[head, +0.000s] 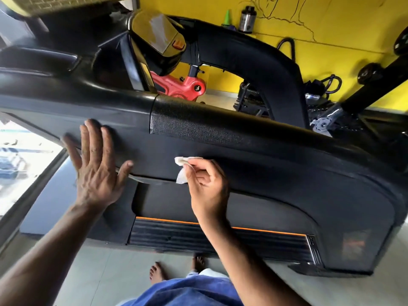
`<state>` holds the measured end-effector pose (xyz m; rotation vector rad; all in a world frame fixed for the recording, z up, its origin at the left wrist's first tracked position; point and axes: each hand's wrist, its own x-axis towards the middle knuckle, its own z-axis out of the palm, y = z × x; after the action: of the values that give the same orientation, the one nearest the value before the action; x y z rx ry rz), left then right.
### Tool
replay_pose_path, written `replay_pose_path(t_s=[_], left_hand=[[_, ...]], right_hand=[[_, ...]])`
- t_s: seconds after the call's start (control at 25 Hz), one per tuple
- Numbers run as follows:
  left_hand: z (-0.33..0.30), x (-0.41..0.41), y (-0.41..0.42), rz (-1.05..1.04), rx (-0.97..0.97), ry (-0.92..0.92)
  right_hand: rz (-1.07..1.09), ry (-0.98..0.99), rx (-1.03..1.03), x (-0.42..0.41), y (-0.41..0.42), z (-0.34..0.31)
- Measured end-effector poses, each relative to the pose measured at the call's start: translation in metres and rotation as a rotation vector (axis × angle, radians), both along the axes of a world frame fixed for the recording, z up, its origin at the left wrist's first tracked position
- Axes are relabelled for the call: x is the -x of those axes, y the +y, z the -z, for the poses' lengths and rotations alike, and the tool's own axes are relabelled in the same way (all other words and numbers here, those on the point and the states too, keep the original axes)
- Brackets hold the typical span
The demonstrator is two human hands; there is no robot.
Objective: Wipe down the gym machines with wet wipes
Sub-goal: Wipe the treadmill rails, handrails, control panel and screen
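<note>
Head view, looking down. Left hand [96,171]: fingers straight and spread, palm flat against black machine housing [254,155], at 9 o'clock. Right hand [207,184]: fingers curled, pinching crumpled white wet wipe [182,171] against housing, near centre. Orange stripe [220,226] on lower panel at 6 o'clock. Red exercise bike [178,85] at 12 o'clock, before yellow wall [331,29].

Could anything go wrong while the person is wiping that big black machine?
Maybe. The wipe is bunched small in the right hand, so it might skip parts of the cover. The left hand lies flat on the machine and may leave fresh smudges. The feet are bare, so a wet floor could be slippery.
</note>
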<state>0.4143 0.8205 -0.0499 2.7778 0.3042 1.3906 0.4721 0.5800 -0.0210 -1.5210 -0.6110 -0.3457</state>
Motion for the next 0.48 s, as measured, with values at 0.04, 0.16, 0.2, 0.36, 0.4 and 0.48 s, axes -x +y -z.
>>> replay_pose_path(t_s=[0.04, 0.16, 0.2, 0.36, 0.4, 0.48], left_hand=[[0.001, 0.002, 0.0, 0.009, -0.002, 0.006], [0.008, 0.009, 0.002, 0.043, -0.006, 0.011], [0.011, 0.011, 0.002, 0.053, -0.008, 0.014], [0.022, 0.008, 0.001, 0.03, 0.017, 0.019], [0.024, 0.005, -0.001, 0.017, 0.03, 0.012], [0.026, 0.0, -0.006, -0.001, 0.054, -0.013]], right_hand=[[-0.036, 0.002, -0.008, 0.0, 0.001, 0.002], [0.059, 0.058, -0.061, -0.012, -0.042, 0.024], [0.166, 0.051, -0.046, -0.018, -0.066, 0.031], [0.458, -0.323, 0.302, -0.047, -0.151, 0.025], [0.45, -0.464, 0.393, -0.051, -0.153, 0.016], [0.326, -0.644, 0.487, -0.053, -0.124, 0.0]])
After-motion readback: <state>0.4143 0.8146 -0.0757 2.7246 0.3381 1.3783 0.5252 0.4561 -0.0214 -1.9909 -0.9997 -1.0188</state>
